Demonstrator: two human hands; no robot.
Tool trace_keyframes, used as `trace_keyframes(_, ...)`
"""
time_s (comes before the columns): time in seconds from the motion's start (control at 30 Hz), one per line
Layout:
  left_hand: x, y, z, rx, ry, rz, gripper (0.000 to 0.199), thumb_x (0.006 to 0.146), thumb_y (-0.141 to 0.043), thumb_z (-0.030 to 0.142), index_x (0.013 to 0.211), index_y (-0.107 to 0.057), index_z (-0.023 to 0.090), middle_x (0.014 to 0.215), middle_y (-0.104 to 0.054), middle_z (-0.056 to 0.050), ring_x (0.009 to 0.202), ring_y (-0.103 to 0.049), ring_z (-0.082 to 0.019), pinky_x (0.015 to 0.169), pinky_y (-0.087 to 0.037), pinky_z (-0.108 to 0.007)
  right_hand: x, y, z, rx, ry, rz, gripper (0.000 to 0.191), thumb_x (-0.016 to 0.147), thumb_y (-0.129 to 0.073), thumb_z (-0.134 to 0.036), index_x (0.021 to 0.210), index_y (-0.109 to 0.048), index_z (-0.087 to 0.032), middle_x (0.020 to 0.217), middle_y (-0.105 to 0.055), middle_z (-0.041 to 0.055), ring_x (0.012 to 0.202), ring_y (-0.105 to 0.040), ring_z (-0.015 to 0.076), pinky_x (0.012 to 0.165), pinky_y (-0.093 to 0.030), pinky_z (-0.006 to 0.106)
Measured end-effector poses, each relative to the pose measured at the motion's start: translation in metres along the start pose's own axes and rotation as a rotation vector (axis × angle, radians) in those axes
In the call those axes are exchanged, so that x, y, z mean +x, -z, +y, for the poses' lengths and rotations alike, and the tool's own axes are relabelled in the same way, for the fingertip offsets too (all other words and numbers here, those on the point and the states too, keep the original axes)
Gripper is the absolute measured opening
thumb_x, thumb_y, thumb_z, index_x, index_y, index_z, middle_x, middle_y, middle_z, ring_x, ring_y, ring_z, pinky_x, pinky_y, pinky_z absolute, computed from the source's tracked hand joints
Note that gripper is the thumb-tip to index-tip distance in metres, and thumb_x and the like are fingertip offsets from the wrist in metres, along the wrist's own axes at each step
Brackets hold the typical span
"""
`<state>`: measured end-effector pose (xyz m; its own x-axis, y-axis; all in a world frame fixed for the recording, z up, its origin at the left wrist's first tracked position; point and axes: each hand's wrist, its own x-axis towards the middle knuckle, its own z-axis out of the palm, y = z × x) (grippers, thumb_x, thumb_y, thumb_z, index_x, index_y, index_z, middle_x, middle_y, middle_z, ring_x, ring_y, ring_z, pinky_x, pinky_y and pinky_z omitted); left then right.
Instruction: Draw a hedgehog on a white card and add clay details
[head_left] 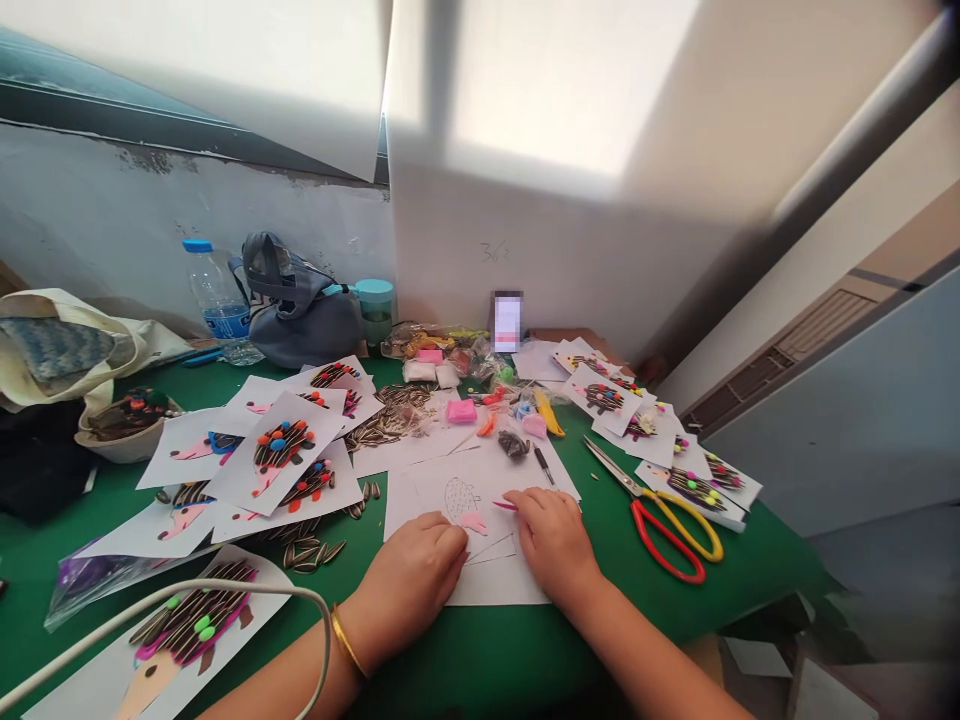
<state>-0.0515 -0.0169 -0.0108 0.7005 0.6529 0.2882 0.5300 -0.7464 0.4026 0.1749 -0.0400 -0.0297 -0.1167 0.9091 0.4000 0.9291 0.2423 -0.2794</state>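
Observation:
A white sheet of paper (495,590) lies before me with a pencil-drawn, dotted hedgehog shape (459,492). Flat pink clay (474,521) covers the pointed lower part of that drawing. My left hand (429,562) rests on the sheet's left side, its fingers curled in beside the clay; whatever they may hold is hidden. From the right, my right hand (553,535) is closed around a slim pink pointed tool (505,505), whose tip points left toward the drawing. A black pen (544,466) lies just beyond the right hand.
Finished hedgehog cards (281,450) overlap on the left, more cards (697,487) on the right. Scissors (660,520) with red and yellow handles lie right. Sunflower seeds (382,415), pink clay packs (460,411) and a phone (508,322) are behind. A white cable (187,585) crosses my left forearm.

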Motion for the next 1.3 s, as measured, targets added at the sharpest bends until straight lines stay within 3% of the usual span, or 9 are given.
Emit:
trace_keyframes(0.13,0.002,0.009,-0.01,-0.008,-0.036,0.004,0.019,0.095,-0.042,0.02,0.084,-0.058,0.021,0.075,-0.063,0.0,0.075,-0.061,-0.015,0.107,-0.039,-0.046,0.013,0.006,0.009,-0.065,-0.023,0.028,0.038,0.081,-0.044,0.004,0.1,-0.063,-0.022,0.09,-0.069,0.0013,0.084,-0.061,0.0164,0.108,-0.021,0.044)
trace_keyframes(0.3,0.002,0.018,-0.028,-0.068,-0.067,-0.041,0.016,0.094,-0.045,0.02,0.087,-0.059,0.022,0.078,-0.065,0.001,0.076,-0.061,-0.014,0.107,-0.039,-0.044,0.024,0.009,0.015,-0.045,0.011,0.016,0.025,0.083,-0.051,-0.005,0.087,-0.066,-0.025,0.099,-0.071,-0.0004,0.098,-0.06,0.0194,0.113,-0.009,0.053)
trace_keyframes(0.5,0.007,0.016,-0.036,-0.109,-0.066,0.092,0.013,0.093,-0.055,0.027,0.088,-0.066,0.021,0.079,-0.066,-0.003,0.077,-0.06,-0.017,0.074,-0.05,-0.031,0.038,0.013,0.023,-0.016,-0.038,0.076,0.021,0.085,-0.055,-0.02,0.099,-0.069,-0.025,0.109,-0.069,0.0046,0.105,-0.057,0.0233,0.103,-0.03,0.044)
trace_keyframes(0.67,0.006,0.009,-0.037,-0.262,0.079,0.18,0.017,0.093,-0.051,0.019,0.102,-0.065,0.024,0.095,-0.07,-0.003,0.091,-0.064,-0.016,0.083,-0.05,-0.03,0.072,0.013,0.043,-0.096,-0.137,0.144,0.026,0.086,-0.054,-0.022,0.107,-0.068,-0.026,0.116,-0.066,0.0061,0.108,-0.054,0.0254,0.094,-0.034,0.042)
trace_keyframes(0.77,0.006,0.006,-0.04,-0.283,0.169,0.191,0.023,0.092,-0.052,0.02,0.112,-0.063,0.025,0.097,-0.071,-0.002,0.09,-0.065,-0.016,0.082,-0.051,-0.03,0.091,0.005,0.062,-0.194,-0.233,0.17,0.03,0.084,-0.056,-0.023,0.112,-0.067,-0.025,0.116,-0.065,0.0098,0.107,-0.052,0.0288,0.088,-0.035,0.043)
trace_keyframes(0.97,0.01,0.007,-0.041,-0.284,0.264,0.229,0.011,0.088,-0.061,0.033,0.088,-0.067,0.024,0.082,-0.07,0.0,0.079,-0.065,-0.017,0.073,-0.051,-0.03,0.104,-0.008,0.086,-0.218,-0.228,0.171,0.02,0.082,-0.061,-0.02,0.099,-0.071,-0.024,0.114,-0.065,0.0103,0.108,-0.051,0.0303,0.089,-0.035,0.045)
trace_keyframes(1.1,0.013,0.006,-0.036,-0.379,0.241,0.361,0.008,0.09,-0.057,0.027,0.091,-0.065,0.023,0.09,-0.069,-0.001,0.087,-0.064,-0.016,0.079,-0.051,-0.031,0.095,-0.002,0.066,-0.043,-0.113,0.287,0.014,0.089,-0.054,-0.023,0.096,-0.067,-0.021,0.118,-0.065,0.0088,0.111,-0.055,0.0278,0.095,-0.037,0.045)
trace_keyframes(1.2,0.015,0.005,-0.029,-0.44,0.304,0.456,0.009,0.088,-0.06,0.027,0.094,-0.064,0.023,0.091,-0.069,-0.001,0.086,-0.064,-0.016,0.079,-0.051,-0.03,0.079,0.001,0.033,0.203,0.043,0.25,0.019,0.094,-0.05,-0.027,0.107,-0.062,-0.022,0.112,-0.068,0.0072,0.102,-0.061,0.0224,0.09,-0.044,0.037)
trace_keyframes(1.3,0.017,0.007,-0.02,-0.454,0.335,0.506,0.007,0.087,-0.064,0.029,0.088,-0.065,0.022,0.086,-0.068,0.0,0.081,-0.063,-0.016,0.076,-0.05,-0.029,0.062,-0.001,-0.001,0.306,0.124,0.195,0.021,0.095,-0.047,-0.024,0.111,-0.06,-0.022,0.108,-0.069,0.0064,0.101,-0.061,0.0221,0.089,-0.044,0.037)
